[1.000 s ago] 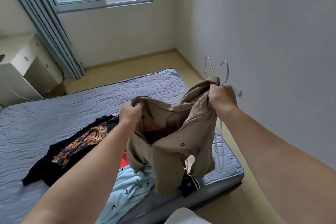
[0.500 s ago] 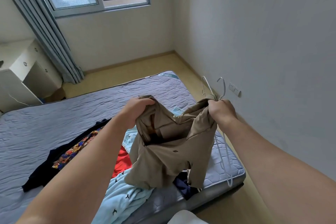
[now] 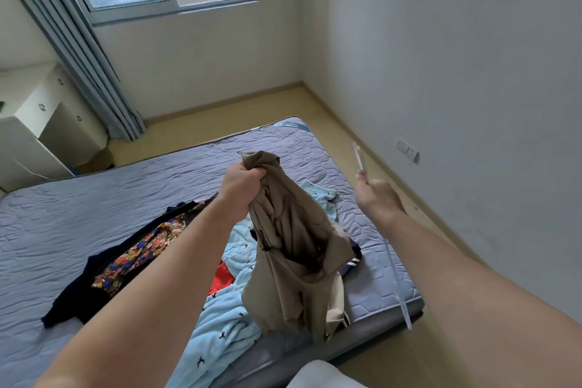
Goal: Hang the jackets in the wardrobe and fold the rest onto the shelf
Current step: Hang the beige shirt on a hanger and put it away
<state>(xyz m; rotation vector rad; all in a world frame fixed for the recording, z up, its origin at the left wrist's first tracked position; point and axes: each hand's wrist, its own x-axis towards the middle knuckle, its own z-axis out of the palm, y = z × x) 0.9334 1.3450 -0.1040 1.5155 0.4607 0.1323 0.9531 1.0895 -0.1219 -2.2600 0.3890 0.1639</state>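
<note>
My left hand (image 3: 241, 187) grips the bunched top of a tan jacket (image 3: 293, 261), which hangs down over the foot of the bed. My right hand (image 3: 378, 198) is off to the right, apart from the jacket, and holds white wire hangers (image 3: 359, 161); their hooks stick up above the fingers and the frames trail down past the mattress corner. More clothes lie on the bed (image 3: 94, 198): a light blue garment with small black birds (image 3: 220, 324), a red piece (image 3: 222, 279), a floral garment (image 3: 138, 257) and a black one (image 3: 72, 305).
A wall with a white socket (image 3: 407, 148) runs close along the right of the bed, with a narrow strip of floor between. A white cabinet (image 3: 47, 123) stands at the left by a grey curtain (image 3: 91, 66) under the window.
My right hand has let go of the jacket and moved right with only the hangers. The jacket now hangs bunched from my left hand alone.
</note>
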